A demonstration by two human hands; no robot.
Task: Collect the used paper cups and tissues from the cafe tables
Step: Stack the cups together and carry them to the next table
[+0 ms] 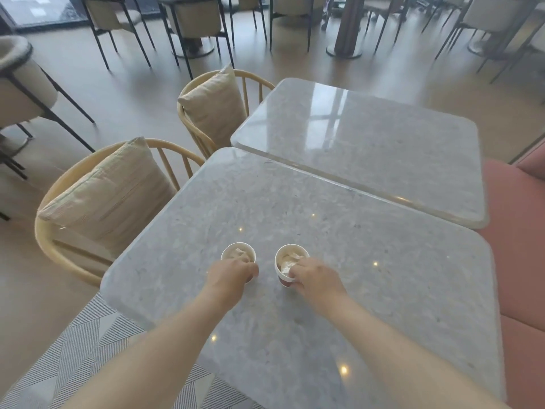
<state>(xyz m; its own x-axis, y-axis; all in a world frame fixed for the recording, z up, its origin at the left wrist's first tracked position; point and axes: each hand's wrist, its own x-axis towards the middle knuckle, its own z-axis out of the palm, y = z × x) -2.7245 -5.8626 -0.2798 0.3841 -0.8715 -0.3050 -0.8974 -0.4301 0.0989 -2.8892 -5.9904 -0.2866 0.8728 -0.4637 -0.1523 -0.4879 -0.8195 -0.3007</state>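
Note:
Two white paper cups stand upright side by side on the near grey marble table (339,261). Crumpled tissue fills each of them. My left hand (233,274) grips the near side of the left cup (238,252), fingers curled round its wall. My right hand (315,277) grips the right cup (290,262) at its near rim and side; a dark band shows at that cup's base. Both cups rest on the tabletop.
A second marble table (368,149) abuts the far edge of the near one. Two wooden chairs with beige cushions (109,196) (215,107) stand on the left. A pink bench (519,231) runs along the right. More chairs and table bases stand farther back.

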